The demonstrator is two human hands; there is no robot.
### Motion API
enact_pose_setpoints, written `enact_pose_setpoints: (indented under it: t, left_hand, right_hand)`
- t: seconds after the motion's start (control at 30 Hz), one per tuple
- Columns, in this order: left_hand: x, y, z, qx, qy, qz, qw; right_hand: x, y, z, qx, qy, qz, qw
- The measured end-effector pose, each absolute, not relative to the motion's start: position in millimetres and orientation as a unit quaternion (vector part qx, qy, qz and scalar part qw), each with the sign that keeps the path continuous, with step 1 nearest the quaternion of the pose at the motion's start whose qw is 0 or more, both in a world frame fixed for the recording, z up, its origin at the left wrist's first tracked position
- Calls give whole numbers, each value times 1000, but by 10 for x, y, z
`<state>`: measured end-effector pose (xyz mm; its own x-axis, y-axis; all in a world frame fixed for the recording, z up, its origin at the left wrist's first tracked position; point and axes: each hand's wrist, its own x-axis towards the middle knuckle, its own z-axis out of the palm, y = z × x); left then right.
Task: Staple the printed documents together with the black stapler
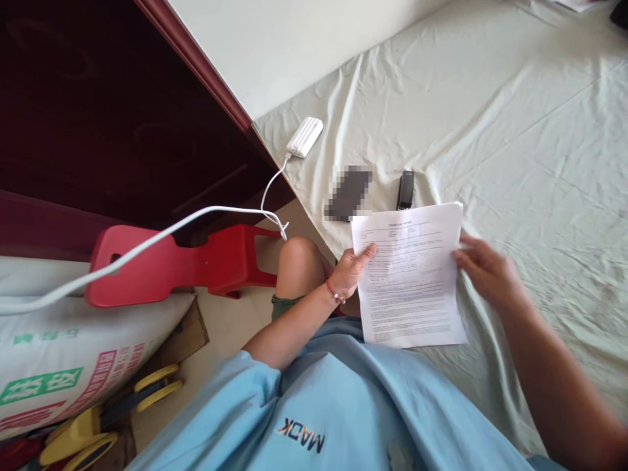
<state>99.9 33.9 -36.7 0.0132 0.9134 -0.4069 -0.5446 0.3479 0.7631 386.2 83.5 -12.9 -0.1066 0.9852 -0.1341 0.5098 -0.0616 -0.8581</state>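
I hold a printed white paper sheet (409, 275) over the near edge of a bed. My left hand (350, 269), with a red bracelet at the wrist, grips the sheet's left edge, thumb on top. At the sheet's right edge is my right hand (485, 269), fingers touching or just beside the paper; it looks slightly blurred. Just beyond the sheet's top edge, a small dark slim device (405, 190) and a blurred-out dark rectangular object (348, 193) lie on the bedsheet.
A pale wrinkled bedsheet (515, 131) covers the bed. A white power bank (305, 137) with a white cable (196, 219) lies at the bed's corner. A red plastic stool (196, 261), a printed sack (53, 353) and dark wooden furniture (98, 98) stand at the left.
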Motion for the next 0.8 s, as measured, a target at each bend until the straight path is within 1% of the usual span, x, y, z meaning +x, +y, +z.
enact_pose_setpoints:
  t: [0.03, 0.07, 0.1, 0.13, 0.23, 0.33, 0.43, 0.57, 0.7, 0.8]
  left_hand:
    - [1015, 347, -370, 212, 462, 528, 680]
    - [1033, 355, -370, 222, 465, 521, 680]
    - [1054, 364, -369, 229, 467, 515, 682]
    - [1075, 372, -366, 235, 466, 510, 684]
    - [1139, 394, -354, 245, 465, 510, 681]
    - [1181, 403, -339, 245, 462, 514, 680]
    - [1193, 402, -330, 234, 462, 513, 684]
    - [1185, 396, -337, 224, 461, 515, 687]
    - [1184, 392, -344, 224, 475, 513, 678]
    - [1188, 387, -331, 219, 464, 512, 689]
  right_hand:
    - [3825, 924, -30, -634, -646, 305, 295]
    - [3764, 1007, 82, -636, -674, 223, 303]
    - [3677, 1079, 199, -606, -711, 151, 324]
    - [3567, 1137, 316, -557, -752, 111, 336]
    - [3168, 1241, 581, -423, -856, 98, 279]
    - [2847, 1292, 664, -367, -901, 94, 212]
    - [2706, 1335, 643, -313, -933, 117, 135]
    - [2652, 1357, 658, -298, -939, 123, 123]
    - [2601, 1350, 702, -283, -944, 155, 68]
    - [2577, 1350, 698, -325, -933, 127, 88]
